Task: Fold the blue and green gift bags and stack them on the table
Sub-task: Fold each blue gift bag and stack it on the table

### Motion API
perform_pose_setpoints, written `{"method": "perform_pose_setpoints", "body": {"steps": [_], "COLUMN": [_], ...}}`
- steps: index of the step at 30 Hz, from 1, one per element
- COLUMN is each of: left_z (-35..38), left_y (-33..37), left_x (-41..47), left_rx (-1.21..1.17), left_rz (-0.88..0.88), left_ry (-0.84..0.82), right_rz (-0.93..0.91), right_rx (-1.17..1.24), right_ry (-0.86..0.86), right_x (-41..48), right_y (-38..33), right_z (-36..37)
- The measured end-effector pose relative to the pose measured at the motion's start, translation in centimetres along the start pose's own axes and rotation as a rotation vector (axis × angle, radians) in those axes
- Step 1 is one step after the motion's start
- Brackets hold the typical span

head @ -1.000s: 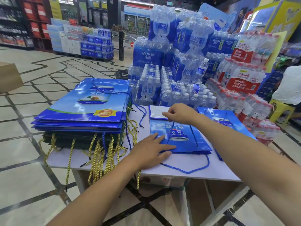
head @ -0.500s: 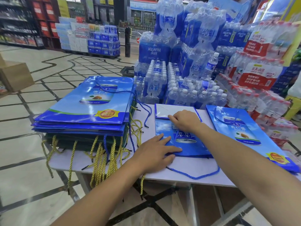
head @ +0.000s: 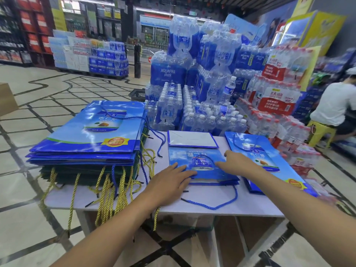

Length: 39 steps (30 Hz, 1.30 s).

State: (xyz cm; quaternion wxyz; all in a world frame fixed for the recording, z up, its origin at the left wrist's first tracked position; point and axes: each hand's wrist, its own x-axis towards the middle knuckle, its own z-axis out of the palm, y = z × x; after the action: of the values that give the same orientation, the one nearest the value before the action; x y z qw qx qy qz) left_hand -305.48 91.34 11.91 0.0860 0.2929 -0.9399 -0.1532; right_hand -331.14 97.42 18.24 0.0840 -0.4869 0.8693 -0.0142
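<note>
A folded blue gift bag [head: 200,157] lies flat in the middle of the white table [head: 250,205], its white base panel turned up at the far end. My left hand [head: 169,182] rests flat on its near left corner, fingers spread. My right hand [head: 237,162] presses on its right side, fingers spread. A tall stack of flat bags [head: 90,139] fills the table's left, blue ones on top and dark green ones with gold cords below. Another blue bag [head: 269,160] lies flat at the right, partly under my right arm.
Shrink-wrapped packs of bottled water [head: 202,89] are piled right behind the table. A person in a white shirt [head: 335,105] sits on a yellow stool at the right. Gold and blue cords hang over the table's front edge. A cardboard box [head: 5,99] stands at the far left.
My right hand slid from the bag's far edge toward its right side. My left hand stayed on the near left corner. The view shifted, bringing the right-hand bag more into sight.
</note>
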Motion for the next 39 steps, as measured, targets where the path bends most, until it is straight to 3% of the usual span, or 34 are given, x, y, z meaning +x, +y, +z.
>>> {"method": "perform_pose_setpoints", "body": {"steps": [4, 11, 16, 20, 22, 25, 30, 35, 39], "left_z": [0.1, -0.5, -1.9, -4.7, -6.2, -8.8, -9.0, -6.7, -3.9], "left_y": [-0.1, 0.1, 1.8, 4.2, 5.7, 7.5, 5.7, 2.4, 0.1], "left_x": [-0.1, -0.1, 0.9, 2.9, 4.3, 4.8, 4.3, 4.3, 3.7], "left_rx": [-0.034, -0.033, -0.084, -0.444, -0.748, -1.109, -1.415, -1.208, -0.497], "left_rz": [0.002, 0.027, 0.030, -0.057, -0.067, -0.142, -0.248, -0.432, -0.421], "left_ry": [0.014, 0.029, 0.003, 0.052, 0.096, 0.082, 0.031, 0.170, 0.264], "right_rz": [0.192, 0.354, 0.261, 0.103, 0.018, -0.141, -0.310, -0.351, -0.315], "right_rx": [0.414, 0.818, 1.148, 1.342, 1.351, 1.261, 1.031, 0.897, 0.767], "right_ry": [-0.112, -0.166, -0.092, -0.060, -0.048, -0.070, -0.134, -0.139, -0.205], "right_x": [-0.8, -1.7, -2.4, -4.7, -5.8, -6.9, -6.6, -5.3, -4.7], "right_y": [0.7, 1.4, 1.0, -1.1, -2.1, -3.7, -5.4, -6.2, -5.5], "right_z": [-0.1, -1.1, -3.5, -7.4, -9.0, -10.0, -7.9, -3.0, 1.0]}}
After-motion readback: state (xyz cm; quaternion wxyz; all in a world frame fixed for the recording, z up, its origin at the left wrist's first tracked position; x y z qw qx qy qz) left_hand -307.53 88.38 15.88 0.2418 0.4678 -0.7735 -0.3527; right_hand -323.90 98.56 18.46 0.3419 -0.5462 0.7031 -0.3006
